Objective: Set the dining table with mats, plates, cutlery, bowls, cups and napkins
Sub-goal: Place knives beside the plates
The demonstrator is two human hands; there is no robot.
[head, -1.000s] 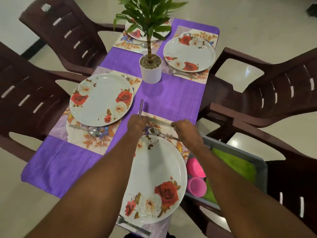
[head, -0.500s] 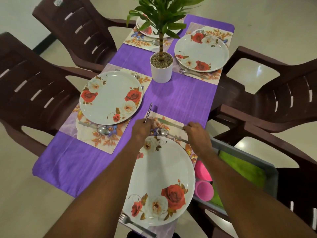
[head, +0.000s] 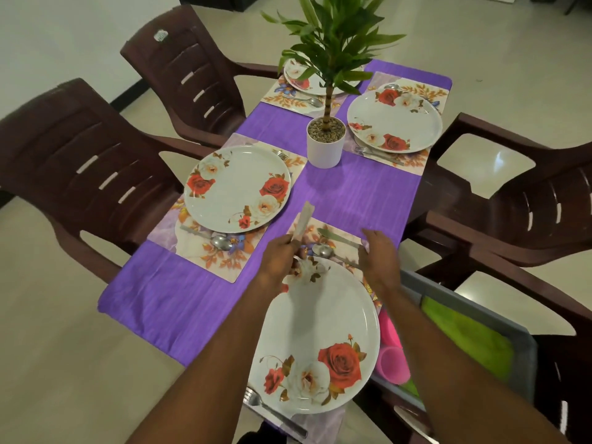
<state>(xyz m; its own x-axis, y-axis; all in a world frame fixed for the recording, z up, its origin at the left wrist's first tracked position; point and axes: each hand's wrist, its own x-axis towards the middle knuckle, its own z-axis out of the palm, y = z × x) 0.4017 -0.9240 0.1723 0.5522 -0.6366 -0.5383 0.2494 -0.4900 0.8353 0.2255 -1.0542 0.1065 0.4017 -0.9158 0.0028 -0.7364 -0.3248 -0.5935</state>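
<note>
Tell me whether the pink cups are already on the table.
No, the pink cups sit in the grey bin beside the table, not on any mat.

Home dining room. Small table w/ purple cloth (head: pixel 352 193), 4 floral placemats, e.g. the left one (head: pixel 221 257), each w/ a rose-print plate (head: pixel 237 190) & cutlery. Potted plant (head: pixel 325 142) as centrepiece. Dark brown plastic armchairs (head: pixel 80 168) on both sides, pale tiled floor (head: pixel 48 347), plain white wall (head: pixel 64 33). Grey tub (head: pixel 525 344) on a chair at right holds pink cups (head: pixel 392 363) & green cloth: household stuff, not a restaurant.
</note>
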